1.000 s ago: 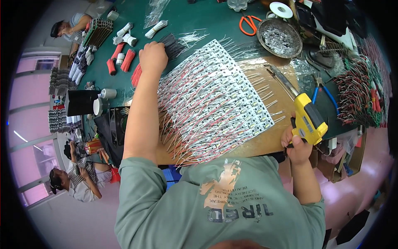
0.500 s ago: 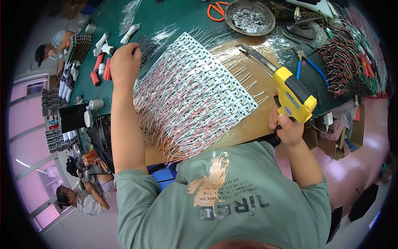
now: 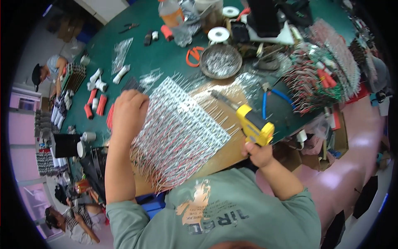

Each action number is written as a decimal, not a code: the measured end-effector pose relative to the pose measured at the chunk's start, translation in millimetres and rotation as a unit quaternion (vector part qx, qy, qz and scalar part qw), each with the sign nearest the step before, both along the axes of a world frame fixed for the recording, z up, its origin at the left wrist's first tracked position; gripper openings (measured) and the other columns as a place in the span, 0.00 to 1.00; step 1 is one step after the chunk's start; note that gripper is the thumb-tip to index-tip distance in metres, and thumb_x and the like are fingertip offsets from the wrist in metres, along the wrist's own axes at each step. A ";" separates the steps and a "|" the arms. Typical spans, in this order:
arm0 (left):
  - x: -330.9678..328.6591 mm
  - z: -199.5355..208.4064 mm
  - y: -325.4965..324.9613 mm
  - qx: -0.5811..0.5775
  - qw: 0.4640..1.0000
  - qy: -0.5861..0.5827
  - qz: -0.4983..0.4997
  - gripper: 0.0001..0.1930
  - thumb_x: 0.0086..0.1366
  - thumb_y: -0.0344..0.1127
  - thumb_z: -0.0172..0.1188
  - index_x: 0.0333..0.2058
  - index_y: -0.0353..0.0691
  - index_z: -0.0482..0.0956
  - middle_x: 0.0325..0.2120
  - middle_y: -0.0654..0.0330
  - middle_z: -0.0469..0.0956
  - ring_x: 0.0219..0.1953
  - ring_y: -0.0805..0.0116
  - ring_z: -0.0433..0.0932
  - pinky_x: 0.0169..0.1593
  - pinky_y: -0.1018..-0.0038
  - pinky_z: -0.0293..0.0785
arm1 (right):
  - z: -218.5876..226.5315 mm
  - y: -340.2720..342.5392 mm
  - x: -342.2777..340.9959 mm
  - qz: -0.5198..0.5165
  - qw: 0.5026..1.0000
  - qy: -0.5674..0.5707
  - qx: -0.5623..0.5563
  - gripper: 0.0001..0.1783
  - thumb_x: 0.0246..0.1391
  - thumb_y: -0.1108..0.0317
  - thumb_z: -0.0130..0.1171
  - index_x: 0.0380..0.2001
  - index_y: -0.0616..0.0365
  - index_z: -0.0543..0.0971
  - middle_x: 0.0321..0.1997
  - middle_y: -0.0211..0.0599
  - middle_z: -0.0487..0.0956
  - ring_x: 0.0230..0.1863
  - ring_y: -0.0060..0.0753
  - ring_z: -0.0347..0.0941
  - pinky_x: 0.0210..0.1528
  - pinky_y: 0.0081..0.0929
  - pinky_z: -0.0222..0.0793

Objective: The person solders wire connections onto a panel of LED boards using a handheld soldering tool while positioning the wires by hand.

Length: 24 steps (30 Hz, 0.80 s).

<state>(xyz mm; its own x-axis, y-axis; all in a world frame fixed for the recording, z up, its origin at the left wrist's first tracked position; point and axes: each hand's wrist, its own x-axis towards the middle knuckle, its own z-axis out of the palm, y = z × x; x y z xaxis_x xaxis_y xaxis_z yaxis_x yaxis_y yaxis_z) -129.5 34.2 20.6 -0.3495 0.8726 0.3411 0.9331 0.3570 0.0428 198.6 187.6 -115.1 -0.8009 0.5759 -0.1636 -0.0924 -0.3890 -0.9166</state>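
Head view: left hand (image 3: pixel 129 111) pressed flat on wired board array (image 3: pixel 178 133), steadying it; right hand (image 3: pixel 258 152) fingers wrapped around yellow tool (image 3: pixel 253 124) beside array's right edge.

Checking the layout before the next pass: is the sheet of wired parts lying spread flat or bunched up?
Spread flat. The sheet of wired parts lies fanned out across the wooden board, with the left hand pressing its far corner.

The left hand (image 3: pixel 129 111) presses the far left corner of a wired component sheet (image 3: pixel 178 133) on the green table (image 3: pixel 161 54); the right hand (image 3: pixel 258 152) grips a yellow glue gun (image 3: pixel 253 124) near its front edge.
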 end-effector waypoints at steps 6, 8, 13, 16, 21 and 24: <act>30.9 -3.8 -0.7 0.028 0.990 -0.120 -0.063 0.05 0.51 0.24 0.65 0.29 0.37 0.80 0.30 0.55 0.78 0.38 0.53 0.76 0.43 0.62 0.71 | 2.2 -7.2 2.0 -0.009 1.000 0.012 0.008 0.19 0.54 0.69 0.63 0.48 0.59 0.71 0.29 0.27 0.74 0.25 0.18 0.71 0.28 0.20 0.68; 50.9 -13.0 4.2 0.034 0.974 -0.204 -0.098 0.05 0.52 0.24 0.66 0.30 0.37 0.81 0.31 0.55 0.79 0.38 0.54 0.77 0.43 0.62 0.72 | -1.6 -6.7 -0.2 -0.012 1.000 0.025 0.008 0.22 0.53 0.69 0.65 0.50 0.60 0.70 0.30 0.28 0.74 0.26 0.19 0.71 0.27 0.21 0.68; 105.0 -26.9 22.8 0.031 0.927 -0.351 -0.131 0.04 0.55 0.25 0.65 0.31 0.37 0.82 0.30 0.56 0.80 0.36 0.58 0.78 0.41 0.67 0.74 | 6.1 0.7 -12.2 -0.008 0.997 0.075 -0.004 0.22 0.55 0.66 0.66 0.49 0.61 0.69 0.30 0.31 0.75 0.25 0.21 0.71 0.26 0.21 0.68; 123.4 -24.5 23.3 0.027 0.898 -0.423 -0.117 0.04 0.56 0.26 0.65 0.32 0.36 0.82 0.30 0.57 0.80 0.35 0.62 0.79 0.40 0.70 0.74 | 24.0 -2.2 -20.0 -0.011 0.993 0.120 -0.022 0.22 0.58 0.61 0.63 0.47 0.63 0.69 0.28 0.33 0.74 0.24 0.23 0.71 0.26 0.22 0.68; 125.0 -30.3 30.4 0.021 0.869 -0.485 -0.100 0.04 0.59 0.31 0.64 0.32 0.37 0.82 0.31 0.56 0.80 0.35 0.59 0.80 0.39 0.68 0.75 | 45.9 2.8 -40.9 -0.011 0.989 0.103 -0.109 0.46 0.48 0.48 0.71 0.62 0.62 0.62 0.25 0.29 0.68 0.22 0.21 0.67 0.24 0.19 0.64; 130.2 -29.1 27.7 0.012 0.858 -0.505 -0.097 0.05 0.57 0.27 0.66 0.32 0.35 0.83 0.30 0.58 0.80 0.34 0.68 0.78 0.40 0.73 0.74 | 44.3 -0.7 -41.1 -0.007 0.988 0.098 -0.122 0.46 0.50 0.51 0.70 0.63 0.63 0.61 0.25 0.29 0.69 0.21 0.20 0.65 0.24 0.19 0.64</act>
